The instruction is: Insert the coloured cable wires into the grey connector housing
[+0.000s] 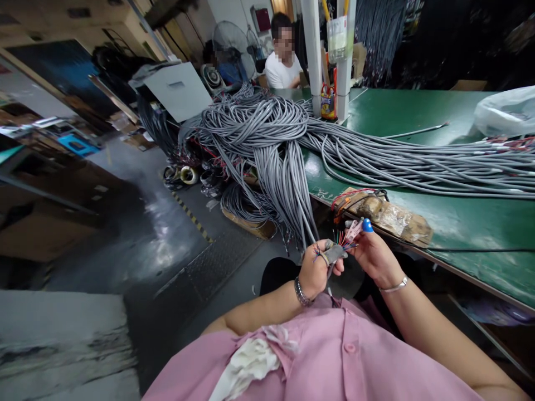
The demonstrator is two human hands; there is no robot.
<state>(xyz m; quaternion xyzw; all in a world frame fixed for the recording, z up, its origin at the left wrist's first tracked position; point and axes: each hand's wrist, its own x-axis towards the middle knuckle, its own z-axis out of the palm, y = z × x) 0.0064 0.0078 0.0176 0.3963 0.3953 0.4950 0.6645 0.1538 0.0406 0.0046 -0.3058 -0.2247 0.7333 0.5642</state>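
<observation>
My left hand [315,270] is closed around the end of a grey cable [334,254]. Thin coloured wires [343,238], among them red, green and blue ones, fan out of that end towards my other hand. My right hand [374,257] is closed too, its thumb and fingers pinching a small pink clip-like piece [354,229] beside the wire tips. A blue cover [366,225] sits on one of its digits. Whether the pink piece grips any wire is too small to tell. Both hands are in front of my chest, just off the table's edge.
Long grey cables [276,120] lie heaped across the green table [493,223] and hang over its left end. A taped block [387,214] with wires rests at the near edge. White posts [311,55] rise behind. A person [284,67] in white sits across the table.
</observation>
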